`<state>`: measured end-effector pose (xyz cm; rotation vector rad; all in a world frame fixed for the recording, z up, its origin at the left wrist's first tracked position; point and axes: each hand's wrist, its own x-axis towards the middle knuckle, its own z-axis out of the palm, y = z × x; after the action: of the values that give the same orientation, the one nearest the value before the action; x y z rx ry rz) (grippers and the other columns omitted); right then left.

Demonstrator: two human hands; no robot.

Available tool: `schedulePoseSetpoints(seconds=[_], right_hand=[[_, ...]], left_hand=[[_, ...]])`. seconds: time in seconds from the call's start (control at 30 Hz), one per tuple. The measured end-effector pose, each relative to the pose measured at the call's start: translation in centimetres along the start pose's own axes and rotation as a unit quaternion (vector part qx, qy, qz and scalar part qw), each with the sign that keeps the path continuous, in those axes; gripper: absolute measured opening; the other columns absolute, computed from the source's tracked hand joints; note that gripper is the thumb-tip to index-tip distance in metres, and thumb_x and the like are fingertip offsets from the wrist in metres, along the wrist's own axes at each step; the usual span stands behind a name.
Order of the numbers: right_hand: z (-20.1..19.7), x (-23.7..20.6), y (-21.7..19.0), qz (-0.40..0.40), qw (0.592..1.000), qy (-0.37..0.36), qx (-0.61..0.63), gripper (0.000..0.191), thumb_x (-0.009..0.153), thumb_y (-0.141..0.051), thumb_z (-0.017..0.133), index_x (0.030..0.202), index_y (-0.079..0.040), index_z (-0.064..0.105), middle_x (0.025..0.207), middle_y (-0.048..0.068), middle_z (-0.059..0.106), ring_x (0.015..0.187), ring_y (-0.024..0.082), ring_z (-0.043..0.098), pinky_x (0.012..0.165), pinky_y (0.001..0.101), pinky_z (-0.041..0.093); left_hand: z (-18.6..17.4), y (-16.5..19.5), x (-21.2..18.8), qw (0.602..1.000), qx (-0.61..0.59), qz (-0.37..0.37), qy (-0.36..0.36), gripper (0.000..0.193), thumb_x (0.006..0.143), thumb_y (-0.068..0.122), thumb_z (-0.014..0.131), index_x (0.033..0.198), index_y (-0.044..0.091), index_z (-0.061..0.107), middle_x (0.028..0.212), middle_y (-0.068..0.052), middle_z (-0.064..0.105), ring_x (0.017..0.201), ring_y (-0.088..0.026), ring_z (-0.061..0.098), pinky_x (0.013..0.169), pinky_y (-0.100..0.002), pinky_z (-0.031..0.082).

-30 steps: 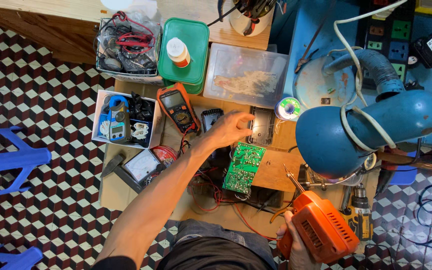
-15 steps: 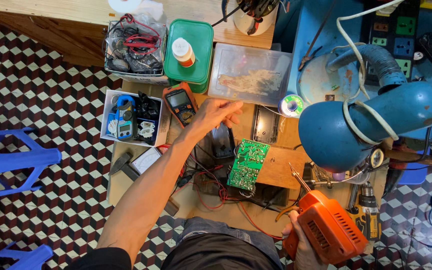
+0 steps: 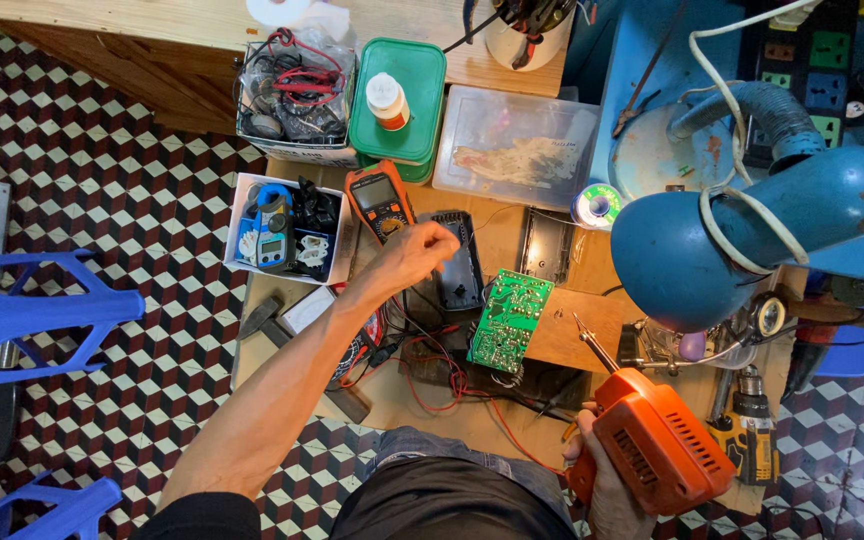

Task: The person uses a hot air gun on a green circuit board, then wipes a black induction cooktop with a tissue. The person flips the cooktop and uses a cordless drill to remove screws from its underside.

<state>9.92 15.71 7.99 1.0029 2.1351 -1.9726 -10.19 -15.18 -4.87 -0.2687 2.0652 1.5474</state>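
Soldering gun [image 3: 657,445], orange and pistol-shaped, sits low at the right of the head view, gripped around its handle by the right hand [image 3: 597,480], its thin metal tip angled up and left toward the green circuit board [image 3: 510,320] but stopping short of it, so no joint is being touched at this moment. That board lies flat on the wooden bench [image 3: 577,335] with red and black wires [image 3: 432,370] trailing from its lower edge; from the pictures alone it cannot be told whether any soldering on it is finished, and the work looks to be at a pause for measuring or setting up rather than near an end. The left hand [image 3: 414,255] is stretched far forward across the bench, forearm nearly straight, fingers curled loosely together just below the orange multimeter [image 3: 378,203] and over the upper left corner of a black plastic case [image 3: 459,270]; it seems to pinch something small, perhaps a probe lead, but what it holds is too small to tell. Beside the meter stands a white box [image 3: 242,225] with a blue clamp meter [image 3: 271,225], and a solder spool [image 3: 597,206] lies near the blue desk lamp [image 3: 742,240], which overhangs the right of the bench
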Motion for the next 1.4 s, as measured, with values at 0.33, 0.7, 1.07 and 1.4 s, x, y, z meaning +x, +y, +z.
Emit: schedulePoseSetpoints(seconds=[0.33, 0.7, 1.07, 1.4], right_hand=[[0.8, -0.5, -0.4, -0.005, 1.0, 0.019, -0.003, 0.04, 0.085, -0.001, 0.072, 0.123, 0.003, 0.06, 0.075, 0.012, 0.067, 0.063, 0.019, 0.066, 0.059, 0.0357, 0.056], [1.3, 0.6, -0.2, 0.011, 1.0, 0.007, 0.002, 0.05, 0.083, 0.001, 0.073, 0.13, 0.0, 0.057, 0.08, 0.014, 0.068, 0.061, 0.018, 0.066, 0.053, 0.0363, 0.056], [2.7, -0.5, -0.7, -0.005, 1.0, -0.02, 0.008, 0.036, 0.085, 0.001, 0.071, 0.12, 0.004, 0.062, 0.078, 0.013, 0.068, 0.064, 0.018, 0.067, 0.058, 0.0321, 0.056], [2.7, 1.3, -0.3, 0.048, 0.998, -0.018, 0.024, 0.025, 0.089, -0.009, 0.072, 0.112, 0.0, 0.066, 0.079, 0.007, 0.066, 0.063, 0.015, 0.063, 0.056, 0.031, 0.054]], left_hand=[[2.3, -0.5, 6.8, 0.987, 0.107, 0.023, -0.117, 0.058, 0.08, 0.039, 0.079, 0.126, 0.005, 0.073, 0.098, -0.008, 0.078, 0.086, -0.017, 0.072, 0.075, -0.036, 0.057], [4.0, -0.8, 6.0, 0.991, 0.12, 0.011, 0.064, 0.087, 0.069, 0.039, 0.091, 0.134, -0.001, 0.049, 0.092, -0.016, 0.073, 0.087, -0.028, 0.072, 0.075, -0.035, 0.056], [3.6, -0.7, 5.0, 0.993, 0.089, 0.056, 0.058, 0.028, 0.085, 0.032, 0.074, 0.096, 0.008, 0.081, 0.076, -0.004, 0.076, 0.066, -0.014, 0.071, 0.061, -0.032, 0.057], [4.0, 8.5, -1.6, 0.974, -0.212, 0.07, -0.043, 0.029, 0.091, 0.015, 0.072, 0.114, -0.002, 0.07, 0.093, -0.005, 0.074, 0.083, -0.011, 0.074, 0.074, -0.024, 0.062]])
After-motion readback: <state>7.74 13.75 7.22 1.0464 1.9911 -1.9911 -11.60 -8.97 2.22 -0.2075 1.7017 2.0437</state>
